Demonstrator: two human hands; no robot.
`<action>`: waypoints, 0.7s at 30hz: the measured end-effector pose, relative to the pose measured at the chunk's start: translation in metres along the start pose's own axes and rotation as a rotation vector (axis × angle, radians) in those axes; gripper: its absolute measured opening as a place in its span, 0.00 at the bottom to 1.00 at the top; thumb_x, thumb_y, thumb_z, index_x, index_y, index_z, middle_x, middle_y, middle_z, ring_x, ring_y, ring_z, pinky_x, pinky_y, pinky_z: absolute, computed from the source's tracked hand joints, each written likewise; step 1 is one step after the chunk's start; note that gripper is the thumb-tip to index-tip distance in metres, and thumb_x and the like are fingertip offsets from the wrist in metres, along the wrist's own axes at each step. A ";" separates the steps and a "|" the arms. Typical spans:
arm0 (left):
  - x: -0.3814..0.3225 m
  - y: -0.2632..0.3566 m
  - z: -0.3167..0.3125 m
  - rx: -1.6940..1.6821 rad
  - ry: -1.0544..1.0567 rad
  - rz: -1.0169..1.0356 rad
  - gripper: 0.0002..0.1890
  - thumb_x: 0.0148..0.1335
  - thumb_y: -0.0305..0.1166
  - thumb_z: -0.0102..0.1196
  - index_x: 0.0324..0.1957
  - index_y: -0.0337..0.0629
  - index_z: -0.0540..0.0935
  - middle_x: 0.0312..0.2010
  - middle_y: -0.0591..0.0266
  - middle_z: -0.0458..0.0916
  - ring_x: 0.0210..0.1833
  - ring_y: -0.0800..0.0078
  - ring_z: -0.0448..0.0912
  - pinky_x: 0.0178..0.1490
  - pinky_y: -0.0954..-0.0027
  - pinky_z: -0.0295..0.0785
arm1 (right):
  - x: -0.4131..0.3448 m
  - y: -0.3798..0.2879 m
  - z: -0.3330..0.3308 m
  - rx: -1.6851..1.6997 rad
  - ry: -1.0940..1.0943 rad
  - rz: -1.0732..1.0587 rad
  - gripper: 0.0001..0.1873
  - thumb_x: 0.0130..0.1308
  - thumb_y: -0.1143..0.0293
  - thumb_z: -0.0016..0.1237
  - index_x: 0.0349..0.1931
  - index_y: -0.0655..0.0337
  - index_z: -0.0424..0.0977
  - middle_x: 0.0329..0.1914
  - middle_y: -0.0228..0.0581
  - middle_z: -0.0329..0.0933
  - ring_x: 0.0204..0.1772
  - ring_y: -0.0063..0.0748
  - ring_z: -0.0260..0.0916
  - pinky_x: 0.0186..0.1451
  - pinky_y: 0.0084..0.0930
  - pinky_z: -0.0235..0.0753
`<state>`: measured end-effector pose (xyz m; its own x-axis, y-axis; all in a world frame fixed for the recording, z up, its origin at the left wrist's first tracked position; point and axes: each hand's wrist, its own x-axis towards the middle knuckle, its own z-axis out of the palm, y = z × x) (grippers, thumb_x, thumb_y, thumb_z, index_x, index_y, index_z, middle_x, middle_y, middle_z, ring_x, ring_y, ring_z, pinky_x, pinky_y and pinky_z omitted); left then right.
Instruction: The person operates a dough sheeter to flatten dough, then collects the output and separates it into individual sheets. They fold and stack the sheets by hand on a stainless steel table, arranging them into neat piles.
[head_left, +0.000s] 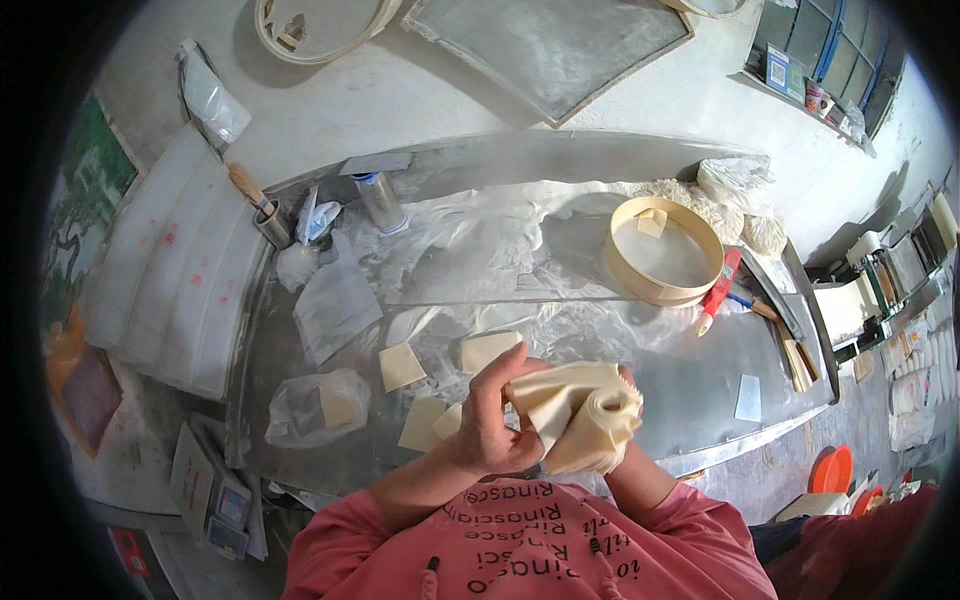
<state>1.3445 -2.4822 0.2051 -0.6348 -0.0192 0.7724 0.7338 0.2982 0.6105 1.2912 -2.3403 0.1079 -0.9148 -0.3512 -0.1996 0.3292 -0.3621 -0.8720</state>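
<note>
Close to my chest, above the table's near edge, I hold a thick, folded and curled stack of thin, pale yellow dough sheets (581, 412). My left hand (491, 420) grips its left side, the thumb over the near edge and the fingers around the far side. My right hand (627, 372) supports the right side and is mostly hidden behind the dough. Several loose square dough sheets lie left of my hands, among them one sheet (401, 367) and another sheet (490, 352) partly behind my left hand. A clear plastic bag (289, 412) with a dough piece lies farther left.
A floury metal worktable (697, 375) spans the front. At its back right stand a round wooden sieve (624, 270), a red-handled tool (721, 289), a long blade (772, 296) and plastic bags (735, 184). A clear cylindrical container (381, 202) stands back left. A rolling machine (874, 289) is far right.
</note>
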 end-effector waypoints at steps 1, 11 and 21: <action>0.001 -0.001 -0.001 0.000 -0.009 0.043 0.40 0.53 0.29 0.58 0.62 0.27 0.48 0.43 0.41 0.73 0.40 0.64 0.77 0.43 0.68 0.73 | -0.002 0.001 0.001 0.029 0.104 0.061 0.26 0.44 0.54 0.62 0.40 0.61 0.71 0.32 0.37 0.77 0.32 0.35 0.76 0.36 0.31 0.76; 0.001 0.000 0.012 0.053 0.079 0.321 0.41 0.57 0.35 0.61 0.64 0.34 0.49 0.41 0.37 0.75 0.39 0.58 0.79 0.39 0.66 0.77 | -0.018 -0.069 0.005 -0.509 -0.414 -0.668 0.32 0.51 0.36 0.47 0.26 0.64 0.71 0.26 0.43 0.73 0.29 0.43 0.71 0.32 0.34 0.70; 0.004 0.007 0.002 -0.189 0.001 0.282 0.44 0.56 0.29 0.60 0.65 0.31 0.42 0.41 0.43 0.74 0.36 0.69 0.76 0.39 0.72 0.72 | -0.029 -0.086 0.031 -0.513 -0.447 -0.807 0.37 0.51 0.33 0.43 0.24 0.68 0.71 0.23 0.44 0.72 0.26 0.46 0.69 0.29 0.35 0.69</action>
<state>1.3467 -2.4787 0.2121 -0.4001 0.0378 0.9157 0.9125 0.1094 0.3942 1.2965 -2.3259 0.2023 -0.6149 -0.4927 0.6158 -0.5726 -0.2580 -0.7782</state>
